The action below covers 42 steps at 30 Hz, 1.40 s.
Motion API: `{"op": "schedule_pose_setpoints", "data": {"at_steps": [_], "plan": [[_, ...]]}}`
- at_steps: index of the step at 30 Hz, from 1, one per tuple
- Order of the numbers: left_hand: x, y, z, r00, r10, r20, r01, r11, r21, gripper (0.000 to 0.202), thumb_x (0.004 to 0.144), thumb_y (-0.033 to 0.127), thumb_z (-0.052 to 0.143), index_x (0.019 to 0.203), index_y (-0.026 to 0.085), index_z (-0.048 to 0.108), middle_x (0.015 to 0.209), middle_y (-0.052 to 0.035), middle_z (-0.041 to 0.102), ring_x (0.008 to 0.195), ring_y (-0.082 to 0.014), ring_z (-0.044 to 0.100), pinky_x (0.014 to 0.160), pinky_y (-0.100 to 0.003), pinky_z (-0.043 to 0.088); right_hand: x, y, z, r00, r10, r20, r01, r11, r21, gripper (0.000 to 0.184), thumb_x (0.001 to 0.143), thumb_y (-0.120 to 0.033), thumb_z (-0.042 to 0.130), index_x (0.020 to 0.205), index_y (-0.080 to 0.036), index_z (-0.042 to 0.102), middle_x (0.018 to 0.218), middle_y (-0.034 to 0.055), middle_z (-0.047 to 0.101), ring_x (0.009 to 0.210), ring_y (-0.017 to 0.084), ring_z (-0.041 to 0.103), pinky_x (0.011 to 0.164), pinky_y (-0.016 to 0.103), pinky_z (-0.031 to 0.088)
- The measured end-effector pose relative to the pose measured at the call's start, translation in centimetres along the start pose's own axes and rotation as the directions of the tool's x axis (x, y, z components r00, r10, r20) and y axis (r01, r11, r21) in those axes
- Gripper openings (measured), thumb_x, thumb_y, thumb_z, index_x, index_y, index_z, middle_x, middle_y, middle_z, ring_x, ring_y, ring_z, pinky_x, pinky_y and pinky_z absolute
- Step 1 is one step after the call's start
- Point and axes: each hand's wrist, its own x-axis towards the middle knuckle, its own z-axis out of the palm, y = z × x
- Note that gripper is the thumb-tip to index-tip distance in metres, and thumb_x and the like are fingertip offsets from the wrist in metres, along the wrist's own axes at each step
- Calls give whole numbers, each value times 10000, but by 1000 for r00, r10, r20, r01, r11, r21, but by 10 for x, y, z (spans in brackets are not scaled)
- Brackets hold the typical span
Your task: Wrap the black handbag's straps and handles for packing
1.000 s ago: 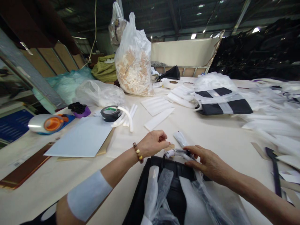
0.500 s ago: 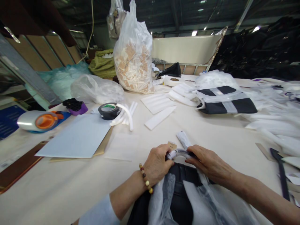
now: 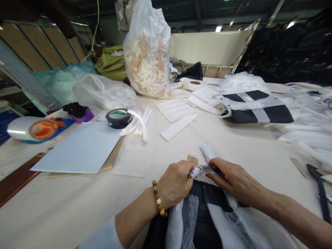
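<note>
A black bag (image 3: 201, 221) lies at the table's near edge, partly covered in white foam sheet and clear plastic. Its handle (image 3: 201, 170) is wrapped in white foam and plastic. My left hand (image 3: 176, 183), with a bead bracelet on the wrist, is closed on the handle's left end. My right hand (image 3: 233, 180) is closed over the handle's right part, fingers pressed along it. A small tan tag (image 3: 192, 159) and a short white foam piece (image 3: 207, 152) lie just beyond the hands.
A black tape roll (image 3: 118, 118), white foam strips (image 3: 177, 127), a pale blue sheet (image 3: 80, 148), an orange-cored film roll (image 3: 33, 128) and a big plastic bag of tan pieces (image 3: 147, 58) lie further back. A wrapped black bag (image 3: 256, 110) rests at right. A dark tool (image 3: 321, 193) lies at the right edge.
My left hand has dropped from beside the tan tag onto the handle's left end and closed on it. The right hand has kept its hold. The view has shifted slightly forward.
</note>
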Motion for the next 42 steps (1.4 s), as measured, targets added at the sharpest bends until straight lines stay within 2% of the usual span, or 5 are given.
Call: {"op": "schedule_pose_setpoints", "data": {"at_steps": [13, 21, 30, 37, 42], "plan": [[-11, 14, -4, 952, 304, -38, -204, 721, 662, 107, 787, 111, 451, 718, 188, 481, 691, -26, 516, 653, -191, 500, 567, -305, 389, 0, -1, -1, 999, 30, 18, -33, 985, 171, 153, 833, -288, 430, 904, -189, 523, 808, 46, 597, 737, 176, 564, 673, 301, 437], [-11, 16, -6, 982, -181, -61, 191, 939, 285, 116, 709, 179, 597, 756, 178, 492, 707, 9, 542, 654, -160, 520, 601, -270, 384, 0, -1, -1, 997, 47, 57, -54, 989, 139, 133, 841, -266, 435, 878, -180, 529, 798, 43, 584, 733, 177, 553, 665, 299, 427], [-9, 11, -4, 972, -232, -26, 233, 972, 14, 96, 695, 95, 545, 715, 188, 532, 616, 42, 510, 601, -122, 489, 571, -224, 361, 1, 0, 0, 999, -31, 24, 30, 1000, 4, 75, 835, -238, 460, 806, -177, 494, 735, 45, 572, 667, 173, 540, 616, 283, 414], [4, 15, -6, 997, -55, 62, 31, 942, 335, 290, 742, 353, 594, 967, 193, 507, 908, -32, 554, 799, -201, 537, 681, -310, 426, 1, -1, -1, 998, -60, 11, 60, 998, 24, 85, 831, -248, 473, 809, -168, 490, 733, 50, 570, 677, 178, 545, 614, 283, 410], [25, 17, 2, 949, 226, 219, -309, 796, 520, 182, 773, 190, 508, 949, 148, 492, 905, -67, 554, 862, -232, 511, 727, -345, 423, -10, 0, -12, 993, 86, 81, -97, 984, 151, 244, 778, -297, 525, 986, -195, 448, 804, 30, 573, 686, 162, 554, 612, 276, 435]]}}
